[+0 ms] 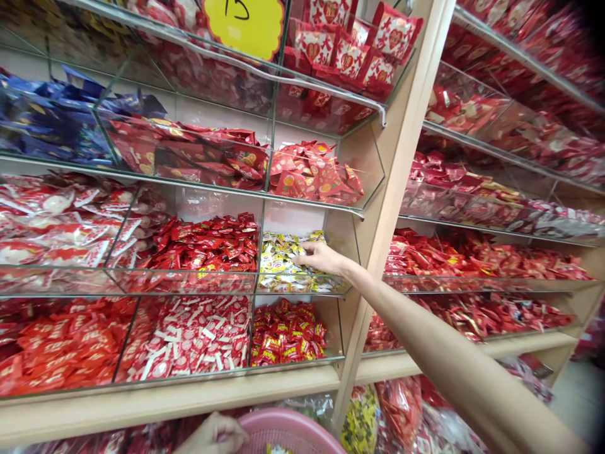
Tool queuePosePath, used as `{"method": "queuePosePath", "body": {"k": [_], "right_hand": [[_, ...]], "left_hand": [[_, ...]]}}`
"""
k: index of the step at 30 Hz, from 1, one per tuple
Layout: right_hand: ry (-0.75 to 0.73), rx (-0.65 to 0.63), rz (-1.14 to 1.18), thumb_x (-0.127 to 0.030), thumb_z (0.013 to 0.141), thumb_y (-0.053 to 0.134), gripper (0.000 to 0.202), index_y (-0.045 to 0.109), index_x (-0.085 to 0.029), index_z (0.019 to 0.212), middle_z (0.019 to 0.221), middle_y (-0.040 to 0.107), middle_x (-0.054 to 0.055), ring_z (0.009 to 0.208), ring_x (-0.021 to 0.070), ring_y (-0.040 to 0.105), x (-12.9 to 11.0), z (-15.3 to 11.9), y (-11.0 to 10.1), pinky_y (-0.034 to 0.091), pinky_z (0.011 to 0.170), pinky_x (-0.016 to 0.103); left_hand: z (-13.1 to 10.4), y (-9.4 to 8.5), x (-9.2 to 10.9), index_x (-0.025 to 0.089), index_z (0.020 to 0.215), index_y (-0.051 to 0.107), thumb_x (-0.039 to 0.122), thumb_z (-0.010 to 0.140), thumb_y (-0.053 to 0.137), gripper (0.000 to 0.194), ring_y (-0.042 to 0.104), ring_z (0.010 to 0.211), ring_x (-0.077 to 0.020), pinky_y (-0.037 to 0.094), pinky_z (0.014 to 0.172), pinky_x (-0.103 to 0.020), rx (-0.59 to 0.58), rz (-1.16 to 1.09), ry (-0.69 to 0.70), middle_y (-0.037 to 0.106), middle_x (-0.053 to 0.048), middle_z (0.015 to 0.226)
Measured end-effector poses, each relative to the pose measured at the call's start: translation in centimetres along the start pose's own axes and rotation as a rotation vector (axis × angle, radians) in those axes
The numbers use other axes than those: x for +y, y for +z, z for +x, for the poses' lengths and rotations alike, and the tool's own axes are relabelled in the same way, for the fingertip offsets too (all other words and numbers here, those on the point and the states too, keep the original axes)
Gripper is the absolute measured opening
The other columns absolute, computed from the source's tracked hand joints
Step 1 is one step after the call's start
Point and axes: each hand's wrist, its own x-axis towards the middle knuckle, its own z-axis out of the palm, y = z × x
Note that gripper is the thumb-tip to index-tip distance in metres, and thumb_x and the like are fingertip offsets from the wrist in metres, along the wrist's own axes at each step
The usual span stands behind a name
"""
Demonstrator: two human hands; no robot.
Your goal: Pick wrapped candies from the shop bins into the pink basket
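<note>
My right hand (320, 257) reaches into a glass compartment of small yellow and white wrapped candies (278, 260), its fingertips pinched together at the top of the pile. Whatever lies between those fingertips is too small to make out. At the bottom edge of the view, my left hand (215, 434) is beside the rim of a pink plastic basket (295, 421), with its fingers curled. Whether it grips the rim is unclear. A little yellow and white wrapping (278, 448) shows inside the basket.
Red candies fill compartments left (212, 246) and below (288, 334). Glass fronts and a wooden upright (397, 139) border the reached compartment. A glass shelf edge (316, 200) runs above it. Bagged candies (399, 407) lie under the shelves, right of the basket.
</note>
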Motion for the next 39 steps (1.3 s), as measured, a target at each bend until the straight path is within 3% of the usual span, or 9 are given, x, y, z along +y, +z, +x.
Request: {"method": "queuePosePath", "body": {"k": [10, 19, 24, 31, 35, 39], "right_hand": [[-0.020, -0.014, 0.024, -0.060, 0.059, 0.066, 0.052, 0.034, -0.019, 0.054, 0.052, 0.027, -0.009, 0.051, 0.0060, 0.026, 0.0, -0.2, -0.1, 0.019, 0.051, 0.024], [0.047, -0.011, 0.039, -0.056, 0.057, 0.070, 0.048, 0.039, -0.019, 0.054, 0.049, 0.031, -0.009, 0.049, 0.0061, 0.028, 0.6, 0.0, 0.0, 0.018, 0.049, 0.023], [0.065, 0.051, 0.081, -0.055, 0.056, 0.070, 0.045, 0.045, -0.018, 0.057, 0.052, 0.038, -0.008, 0.051, 0.0066, 0.032, 1.2, 0.2, 0.0, 0.021, 0.049, 0.023], [0.093, 0.020, 0.080, -0.054, 0.052, 0.073, 0.047, 0.043, -0.018, 0.052, 0.047, 0.034, -0.009, 0.047, 0.0055, 0.030, 0.4, -0.1, 0.0, 0.019, 0.047, 0.023], [0.068, 0.123, 0.194, -0.053, 0.053, 0.074, 0.043, 0.057, -0.014, 0.062, 0.055, 0.049, -0.005, 0.052, 0.0074, 0.039, 0.1, -0.4, -0.2, 0.028, 0.049, 0.023], [-0.023, 0.390, 0.307, -0.052, 0.057, 0.073, 0.044, 0.063, -0.013, 0.074, 0.064, 0.057, -0.002, 0.058, 0.0093, 0.046, 0.3, -0.2, -0.7, 0.036, 0.055, 0.025]], "left_hand": [[0.1, -0.1, -0.7, 0.017, 0.082, 0.073, 0.064, 0.071, 0.054, 0.052, 0.057, 0.088, -0.0222, 0.043, 0.084, -0.029, -0.014, 0.024, -0.003, 0.070, -0.003, 0.086], [0.1, 0.0, -0.6, 0.016, 0.082, 0.073, 0.060, 0.072, 0.056, 0.048, 0.059, 0.085, -0.0218, 0.044, 0.080, -0.027, -0.009, 0.000, 0.008, 0.071, -0.003, 0.083], [0.0, -0.1, -0.4, 0.016, 0.083, 0.073, 0.058, 0.072, 0.057, 0.046, 0.058, 0.088, -0.0223, 0.043, 0.082, -0.028, 0.005, 0.025, -0.014, 0.070, -0.004, 0.086], [0.2, 0.0, -1.1, 0.016, 0.084, 0.074, 0.056, 0.072, 0.057, 0.045, 0.058, 0.088, -0.0225, 0.044, 0.082, -0.028, 0.011, 0.032, -0.016, 0.071, -0.003, 0.086], [0.2, -0.1, -0.9, 0.017, 0.086, 0.074, 0.060, 0.071, 0.056, 0.048, 0.058, 0.092, -0.0234, 0.043, 0.083, -0.028, -0.004, 0.015, -0.022, 0.071, -0.004, 0.089], [0.2, -0.1, -0.7, 0.016, 0.088, 0.074, 0.058, 0.074, 0.055, 0.048, 0.059, 0.091, -0.0229, 0.044, 0.083, -0.029, -0.028, 0.007, 0.010, 0.071, -0.004, 0.090]]}}
